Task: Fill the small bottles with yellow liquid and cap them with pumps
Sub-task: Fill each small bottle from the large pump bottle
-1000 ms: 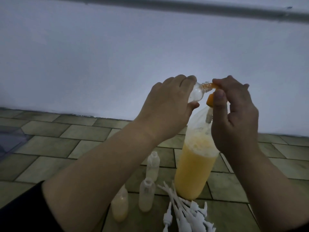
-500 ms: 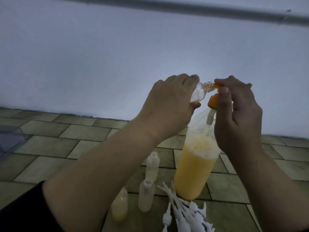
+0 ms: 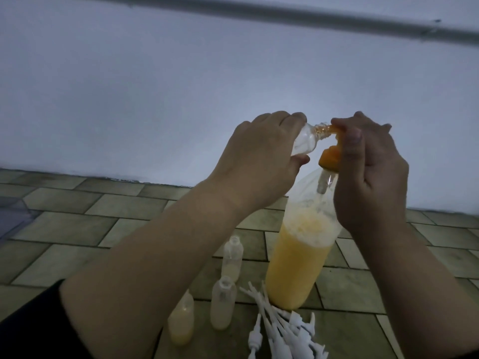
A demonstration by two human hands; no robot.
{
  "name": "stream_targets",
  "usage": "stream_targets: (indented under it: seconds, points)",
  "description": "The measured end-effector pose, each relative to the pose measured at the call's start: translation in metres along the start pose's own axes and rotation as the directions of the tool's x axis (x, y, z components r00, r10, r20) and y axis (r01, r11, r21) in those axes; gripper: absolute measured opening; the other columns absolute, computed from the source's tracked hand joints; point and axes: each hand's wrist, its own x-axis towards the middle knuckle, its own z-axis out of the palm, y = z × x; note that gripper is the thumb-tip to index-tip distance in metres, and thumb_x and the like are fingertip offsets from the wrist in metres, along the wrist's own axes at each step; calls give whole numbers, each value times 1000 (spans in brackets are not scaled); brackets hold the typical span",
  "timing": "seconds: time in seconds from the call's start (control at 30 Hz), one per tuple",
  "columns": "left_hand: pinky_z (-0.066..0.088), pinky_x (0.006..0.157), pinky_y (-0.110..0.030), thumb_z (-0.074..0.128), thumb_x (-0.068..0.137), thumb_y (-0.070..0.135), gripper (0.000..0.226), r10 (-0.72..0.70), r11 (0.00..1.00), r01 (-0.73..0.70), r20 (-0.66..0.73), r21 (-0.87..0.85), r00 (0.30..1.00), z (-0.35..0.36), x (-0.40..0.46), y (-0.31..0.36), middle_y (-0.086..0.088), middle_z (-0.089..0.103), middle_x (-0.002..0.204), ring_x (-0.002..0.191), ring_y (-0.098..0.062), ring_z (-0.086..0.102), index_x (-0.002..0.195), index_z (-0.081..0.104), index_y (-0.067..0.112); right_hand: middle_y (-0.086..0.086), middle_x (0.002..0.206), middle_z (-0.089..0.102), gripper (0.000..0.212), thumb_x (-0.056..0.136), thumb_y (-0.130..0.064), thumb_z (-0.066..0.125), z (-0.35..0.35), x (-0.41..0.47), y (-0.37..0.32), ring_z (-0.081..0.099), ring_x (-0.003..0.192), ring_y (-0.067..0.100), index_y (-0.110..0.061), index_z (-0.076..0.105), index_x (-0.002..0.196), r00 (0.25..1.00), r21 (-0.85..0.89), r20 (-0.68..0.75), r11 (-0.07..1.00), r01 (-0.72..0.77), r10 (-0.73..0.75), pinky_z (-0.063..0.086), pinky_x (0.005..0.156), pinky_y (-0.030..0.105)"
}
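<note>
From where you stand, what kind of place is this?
Probably a bare room at home, with the work done on the floor: tiled floor, plain pale wall, and a big bottle of yellow liquid standing among small bottles and white pumps.

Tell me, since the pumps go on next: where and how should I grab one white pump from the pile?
Probably pinch a white pump by its thick collar, coming from above on the left, where one lies slightly apart. The thin tubes fan toward the large bottle and would likely bend or tangle.
</note>
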Motion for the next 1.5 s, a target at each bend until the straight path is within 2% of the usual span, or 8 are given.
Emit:
stream_targets:
  seconds: [0.13, 0.27, 0.43, 0.77, 0.97, 1.17, 1.37, 1.5]
  points:
    - [37, 93, -27, 57, 90, 36, 50, 14, 1000, -15, -39, -18, 999, -2, 3, 2, 4, 54, 129, 112, -14, 50, 134, 42, 21, -29, 107, 46, 42, 98, -30, 30, 2, 0, 2, 42, 108, -21, -8, 61, 115, 999, 14, -27, 999, 46, -45, 33, 106, 53]
    - [36, 95, -26, 57, 90, 35, 52, -6, 999, 6, 10, -35, 1000, 10, -5, 3, 4, 52, 132, 116, -13, 49, 136, 40, 21, -13, 111, 51, 38, 99, -26, 33, 10, -14, 13, 38, 106, -23, -6, 60, 115, 998, -10, -50, 999, 30, -31, 32, 107, 52]
    - [35, 87, -25, 57, 89, 36, 47, 5, 1000, -5, 16, -7, 1000, -3, 2, -3, 4, 55, 126, 108, -14, 50, 132, 44, 21, -30, 101, 48, 43, 98, -35, 30, 5, -1, 1, 38, 102, -27, -10, 63, 112, 1000, 32, -3, 999, 13, -13, 35, 105, 51]
    - [36, 89, -25, 60, 88, 33, 50, -6, 997, 8, 29, -74, 1000, 7, -4, 1, 2, 55, 128, 110, -14, 51, 133, 44, 19, -9, 107, 52, 40, 99, -26, 31, 11, -13, 8, 43, 102, -6, -3, 61, 113, 996, -16, -62, 998, 58, -59, 38, 101, 52]
    - [37, 82, -25, 60, 88, 35, 44, 32, 999, -32, -9, -31, 999, -7, 4, 1, 5, 57, 120, 96, -11, 47, 128, 47, 23, -22, 106, 49, 43, 98, -33, 31, -4, 0, 0, 39, 103, -23, -9, 61, 117, 998, -1, -9, 998, 64, -64, 36, 104, 51]
    - [33, 82, -21, 61, 87, 33, 46, 25, 997, -24, 12, -76, 1000, 10, -2, 4, 3, 57, 122, 101, -12, 50, 128, 47, 21, -2, 114, 55, 40, 99, -32, 33, 8, -14, 8, 48, 105, 4, -6, 57, 118, 997, -62, -65, 998, 31, -35, 40, 99, 53]
    - [36, 79, -26, 62, 86, 32, 39, 37, 998, -37, 0, -50, 999, -4, 9, -1, 5, 59, 112, 87, -10, 42, 122, 52, 22, -23, 100, 50, 44, 99, -37, 28, -3, 2, -3, 43, 124, 5, -11, 63, 109, 1000, -14, -12, 1000, 24, -24, 31, 109, 50]
    - [35, 78, -24, 63, 85, 31, 39, 41, 997, -43, -33, -69, 999, 1, 7, 2, 5, 60, 113, 88, -8, 42, 122, 52, 22, -11, 106, 52, 39, 99, -29, 33, 4, -4, 3, 50, 115, 9, -6, 61, 111, 995, -22, -83, 998, 52, -54, 33, 106, 52]
